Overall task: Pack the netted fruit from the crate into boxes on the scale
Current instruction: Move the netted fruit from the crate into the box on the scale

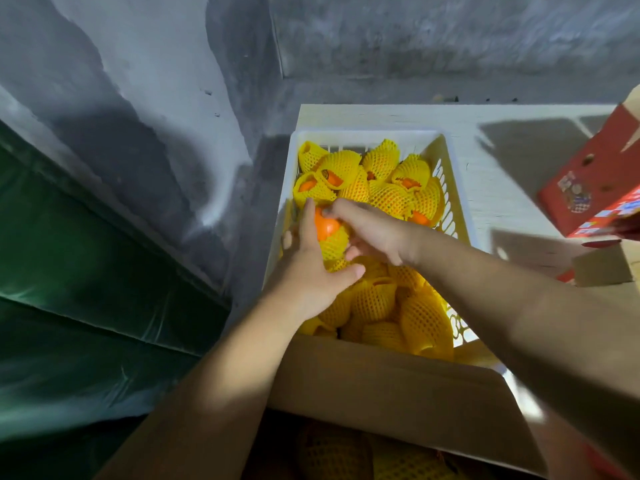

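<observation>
cradling one netted orange point(330, 235), left hand point(308, 268) and right hand point(372, 233) fingers curled round it.

The crate point(453, 188) is left open from above, but its inside is filled almost wall to wall with netted fruit point(377, 299). The near end is overlapped by the raised flap of a cardboard box point(381, 386). The left side is hemmed in by a grey wall point(156, 133). To the right, bare tabletop point(491, 188) is found, bounded farther right by a tilted red box point(595, 188).
</observation>
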A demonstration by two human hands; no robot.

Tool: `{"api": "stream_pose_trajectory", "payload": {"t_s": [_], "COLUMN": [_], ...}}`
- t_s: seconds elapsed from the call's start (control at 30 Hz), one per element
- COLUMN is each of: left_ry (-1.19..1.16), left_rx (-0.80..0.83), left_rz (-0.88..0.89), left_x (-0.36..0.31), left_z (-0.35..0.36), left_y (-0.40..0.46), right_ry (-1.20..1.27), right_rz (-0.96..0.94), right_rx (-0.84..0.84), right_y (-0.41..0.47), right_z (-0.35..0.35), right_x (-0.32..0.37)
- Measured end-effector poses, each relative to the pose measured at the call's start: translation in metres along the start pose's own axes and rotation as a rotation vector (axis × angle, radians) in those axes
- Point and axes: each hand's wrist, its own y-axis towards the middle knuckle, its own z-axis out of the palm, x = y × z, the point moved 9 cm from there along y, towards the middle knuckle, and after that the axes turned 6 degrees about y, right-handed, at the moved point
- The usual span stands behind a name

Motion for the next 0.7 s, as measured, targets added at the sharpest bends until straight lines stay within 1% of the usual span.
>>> {"api": "stream_pose_trajectory", "payload": {"t_s": [0.03,0.07,0.1,0.13,0.17,0.2,0.23,0.27,0.3,0.33,0.37,0.43,0.47,0.57,0.6,0.7], "left_ry": [-0.052,-0.099,-0.125,-0.129,-0.112,-0.058,0.024,0.105,0.163,0.189,0.187,0.160,0.160,0.177,0.181,0.151], "left_rx": [-0.082,-0.149,-0.187,-0.193,-0.174,-0.140,-0.094,-0.040,0.008,0.046,0.070,0.091,0.091,0.088,0.084,0.064], "left_rz": [0.027,0.056,0.081,0.092,0.096,0.088,0.069,0.044,0.021,0.008,0.001,-0.010,-0.017,-0.034,-0.030,0.005], "left_x": [-0.002,-0.005,-0.008,-0.008,-0.006,-0.003,0.000,0.003,0.005,0.005,0.005,0.005,0.007,0.010,0.009,0.001], "left_z": [-0.008,-0.018,-0.026,-0.032,-0.034,-0.035,-0.035,-0.032,-0.029,-0.024,-0.021,-0.016,-0.014,-0.015,-0.017,-0.025], "left_y": [0.000,0.000,0.000,0.000,-0.001,-0.003,-0.005,-0.009,-0.013,-0.016,-0.019,-0.023,-0.025,-0.030,-0.032,-0.042], "right_ry": [0.107,0.106,0.032,-0.061,-0.167,-0.326,-0.583,-0.910,-1.197,-1.417,-1.601,-1.867,-1.916,-1.909,-1.905,-1.904], "right_rz": [0.074,0.115,0.111,0.073,0.010,-0.069,-0.134,-0.129,-0.060,0.037,0.117,0.175,0.162,0.113,0.116,0.095], "right_rx": [0.142,0.231,0.243,0.192,0.086,-0.071,-0.239,-0.385,-0.478,-0.516,-0.506,-0.486,-0.509,-0.589,-0.596,-0.545], "right_y": [-0.004,-0.007,-0.007,-0.006,-0.003,0.000,0.002,-0.001,-0.003,-0.006,-0.007,-0.002,0.001,0.002,0.001,-0.001], "right_z": [0.015,0.025,0.027,0.021,0.007,-0.017,-0.047,-0.074,-0.100,-0.122,-0.138,-0.147,-0.147,-0.141,-0.142,-0.142], "right_x": [-0.005,-0.008,-0.010,-0.009,-0.005,0.002,0.009,0.014,0.012,0.004,-0.006,-0.021,-0.023,-0.013,-0.011,-0.013]}}
